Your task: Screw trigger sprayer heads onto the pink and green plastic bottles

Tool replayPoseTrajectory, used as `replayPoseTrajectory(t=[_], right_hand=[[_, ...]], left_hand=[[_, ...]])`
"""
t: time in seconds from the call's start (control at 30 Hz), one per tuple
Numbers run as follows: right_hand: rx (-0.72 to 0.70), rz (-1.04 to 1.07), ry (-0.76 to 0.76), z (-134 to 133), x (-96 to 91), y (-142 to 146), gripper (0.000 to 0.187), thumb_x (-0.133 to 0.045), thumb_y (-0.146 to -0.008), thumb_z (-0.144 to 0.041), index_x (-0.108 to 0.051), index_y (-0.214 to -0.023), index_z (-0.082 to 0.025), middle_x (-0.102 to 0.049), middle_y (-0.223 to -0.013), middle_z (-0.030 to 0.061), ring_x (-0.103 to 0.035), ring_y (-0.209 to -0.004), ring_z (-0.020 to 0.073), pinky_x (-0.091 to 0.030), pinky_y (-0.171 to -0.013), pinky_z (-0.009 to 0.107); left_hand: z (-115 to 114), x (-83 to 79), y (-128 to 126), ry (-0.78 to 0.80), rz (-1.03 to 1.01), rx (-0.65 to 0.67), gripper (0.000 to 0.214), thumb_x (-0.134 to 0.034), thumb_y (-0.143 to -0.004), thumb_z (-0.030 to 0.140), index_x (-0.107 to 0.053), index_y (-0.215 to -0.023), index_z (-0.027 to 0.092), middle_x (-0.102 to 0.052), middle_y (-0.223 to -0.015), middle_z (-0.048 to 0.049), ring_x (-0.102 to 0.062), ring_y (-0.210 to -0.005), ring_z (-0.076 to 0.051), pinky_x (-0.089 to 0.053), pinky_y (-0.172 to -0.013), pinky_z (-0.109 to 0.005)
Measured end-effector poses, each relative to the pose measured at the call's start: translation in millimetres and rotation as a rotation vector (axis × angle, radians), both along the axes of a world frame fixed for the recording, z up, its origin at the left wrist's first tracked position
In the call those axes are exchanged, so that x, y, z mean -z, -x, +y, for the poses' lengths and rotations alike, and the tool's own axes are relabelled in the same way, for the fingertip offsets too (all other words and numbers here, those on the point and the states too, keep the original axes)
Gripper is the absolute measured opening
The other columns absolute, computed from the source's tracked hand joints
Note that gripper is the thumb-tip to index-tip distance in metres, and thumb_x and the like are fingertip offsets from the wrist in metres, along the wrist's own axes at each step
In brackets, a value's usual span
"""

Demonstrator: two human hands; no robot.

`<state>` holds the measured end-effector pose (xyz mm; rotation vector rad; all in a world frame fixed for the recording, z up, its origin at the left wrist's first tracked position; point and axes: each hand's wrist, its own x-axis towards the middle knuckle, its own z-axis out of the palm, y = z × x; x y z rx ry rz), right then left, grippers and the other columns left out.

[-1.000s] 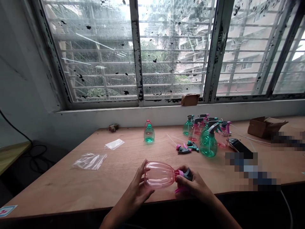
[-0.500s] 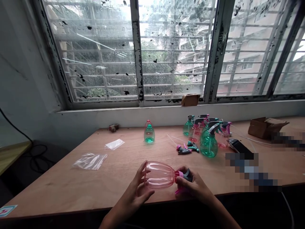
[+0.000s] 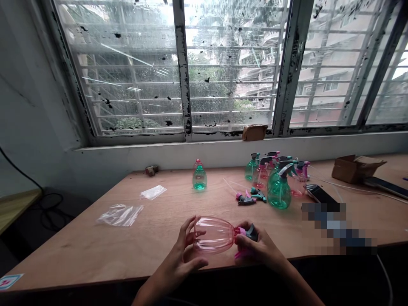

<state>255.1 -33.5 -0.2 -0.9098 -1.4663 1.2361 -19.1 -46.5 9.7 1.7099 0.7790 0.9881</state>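
A clear pink spray bottle (image 3: pixel 214 234) lies sideways between my hands above the table's front edge, its base to the left. My left hand (image 3: pixel 183 250) is curled round the base, fingers behind it and thumb held away below. At the neck, my right hand (image 3: pixel 256 246) grips the pink collar of the trigger sprayer (image 3: pixel 251 232), which has a dark grey and pink body. Part of the sprayer is hidden by the right fingers. Beyond, two loose trigger heads, one pink and grey (image 3: pixel 246 199) and one teal and grey (image 3: pixel 259 194), lie on the table.
Several spray bottles with heads, a green one (image 3: pixel 279 193) in front, stand at right. A green bottle without a head (image 3: pixel 199 179) stands before a pink one. Plastic bags (image 3: pixel 121 215) lie left. A phone (image 3: pixel 320 196) and a cardboard box (image 3: pixel 353 170) are farther right.
The left fingers have shifted slightly round the bottle's base. The bottle and my right hand stay nearly in place.
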Motion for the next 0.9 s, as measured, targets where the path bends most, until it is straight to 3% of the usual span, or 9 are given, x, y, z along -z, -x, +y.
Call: replayPoseTrajectory(t=[0.13,0.3,0.47,0.57,0.8,0.9], right_hand=[[-0.014,0.002,0.023,1.0,0.5,-0.3,0.035,-0.075,-0.077,-0.046,-0.061,-0.088,-0.016,-0.065,-0.067,-0.0003,-0.063,-0.061,0.0158,-0.051,-0.055,0.024],[-0.01,0.006,0.013,1.5,2.6,-0.8,0.033,-0.075,-0.078,-0.045,-0.061,-0.088,-0.016,-0.066,-0.066,-0.0005,-0.062,-0.06,0.0153,-0.051,-0.055,0.023],[-0.018,0.013,0.024,1.1,2.7,-0.8,0.033,-0.075,-0.078,-0.045,-0.06,-0.089,-0.017,-0.066,-0.066,-0.0009,-0.062,-0.061,0.0154,-0.051,-0.055,0.024],[-0.011,-0.006,0.014,0.7,2.2,-1.4,0.032,-0.075,-0.078,-0.044,-0.061,-0.089,-0.017,-0.066,-0.067,-0.001,-0.062,-0.061,0.015,-0.051,-0.056,0.024],[0.008,-0.017,-0.022,1.1,0.1,-1.2,0.034,-0.074,-0.078,-0.045,-0.061,-0.089,-0.016,-0.067,-0.067,0.0001,-0.063,-0.061,0.016,-0.05,-0.056,0.024],[0.001,-0.016,-0.018,1.9,0.4,-1.2,0.033,-0.074,-0.079,-0.045,-0.061,-0.089,-0.016,-0.067,-0.066,0.0,-0.064,-0.061,0.0158,-0.05,-0.056,0.023]], left_hand=[[0.8,-0.2,1.7,0.092,-0.012,0.012,0.081,-0.067,-0.087,0.042,-0.015,-0.149,0.038,-0.035,-0.152,-0.0097,-0.043,-0.133,-0.029,-0.038,-0.11,-0.046],[2.5,0.9,1.5,-0.007,0.043,-0.008,0.081,-0.067,-0.088,0.033,-0.015,-0.147,0.048,-0.018,-0.161,-0.0004,-0.034,-0.14,-0.028,-0.029,-0.116,-0.046],[4.7,5.0,2.6,0.079,-0.022,0.009,0.096,-0.071,-0.084,0.034,-0.002,-0.151,0.041,-0.034,-0.153,-0.0081,-0.04,-0.137,-0.029,-0.032,-0.114,-0.048],[4.7,4.8,3.4,0.138,-0.035,0.015,0.085,-0.067,-0.088,0.037,-0.011,-0.151,0.035,-0.039,-0.15,-0.0096,-0.044,-0.135,-0.029,-0.034,-0.114,-0.047],[3.2,3.0,2.1,0.013,0.022,-0.021,0.087,-0.072,-0.084,0.03,-0.015,-0.147,0.047,-0.02,-0.16,-0.002,-0.035,-0.14,-0.029,-0.03,-0.116,-0.048],[4.3,3.8,2.0,0.035,-0.016,-0.003,0.095,-0.076,-0.08,0.031,-0.012,-0.149,0.044,-0.022,-0.159,-0.0053,-0.037,-0.138,-0.03,-0.032,-0.114,-0.048]])
